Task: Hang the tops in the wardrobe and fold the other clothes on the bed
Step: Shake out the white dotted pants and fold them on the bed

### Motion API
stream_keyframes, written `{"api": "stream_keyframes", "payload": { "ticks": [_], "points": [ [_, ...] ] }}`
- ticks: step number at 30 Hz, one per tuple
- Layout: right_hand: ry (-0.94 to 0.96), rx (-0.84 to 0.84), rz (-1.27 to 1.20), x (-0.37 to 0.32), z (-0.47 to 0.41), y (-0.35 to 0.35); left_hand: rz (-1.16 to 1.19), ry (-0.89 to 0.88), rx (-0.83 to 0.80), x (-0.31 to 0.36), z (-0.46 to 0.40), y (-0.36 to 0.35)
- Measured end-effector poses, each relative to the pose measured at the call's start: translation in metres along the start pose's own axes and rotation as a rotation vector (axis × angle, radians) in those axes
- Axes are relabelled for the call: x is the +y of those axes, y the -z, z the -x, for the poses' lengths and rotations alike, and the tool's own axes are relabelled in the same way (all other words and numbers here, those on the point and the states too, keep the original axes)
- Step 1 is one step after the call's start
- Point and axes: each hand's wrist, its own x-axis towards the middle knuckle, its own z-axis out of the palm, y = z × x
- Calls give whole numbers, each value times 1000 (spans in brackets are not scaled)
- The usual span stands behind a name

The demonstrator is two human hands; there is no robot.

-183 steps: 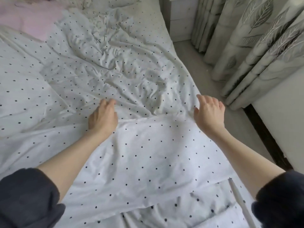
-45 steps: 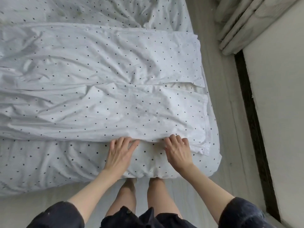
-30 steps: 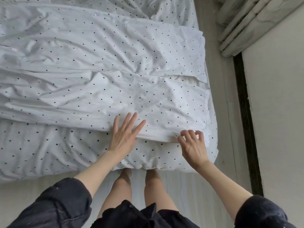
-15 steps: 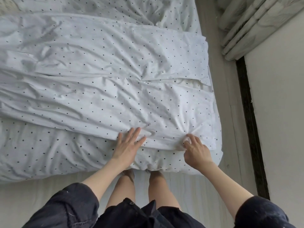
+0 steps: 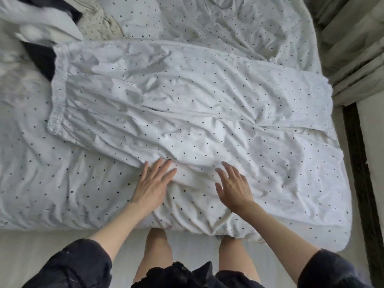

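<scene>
Polka-dot trousers [image 5: 187,104] lay spread across the bed [image 5: 52,183], waistband at left, while the left hand [image 5: 152,185] and right hand [image 5: 233,187], fingers straight and gripping nothing, rested at the near edge; matching dotted bedding beneath could be gathered into the fold by mistake.

The dotted trousers [image 5: 187,104] are thin, matt, creased cotton-like cloth with a gathered elastic waistband [image 5: 57,90]; the bed cover [image 5: 62,183] is similar soft, rumpled fabric.
</scene>
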Motion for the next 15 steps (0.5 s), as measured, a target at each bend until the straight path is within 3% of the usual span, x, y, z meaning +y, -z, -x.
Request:
{"api": "stream_keyframes", "payload": {
  "ticks": [4, 8, 15],
  "points": [
    [58, 151, -71, -113, -46, -3, 11, 37, 82, -108, 17, 13],
    [189, 231, 23, -215, -89, -8, -40, 200, 17, -218, 32, 21],
    [86, -29, 196, -264, -134, -20, -20, 205, 12, -301, -5, 17]
  ]
}}
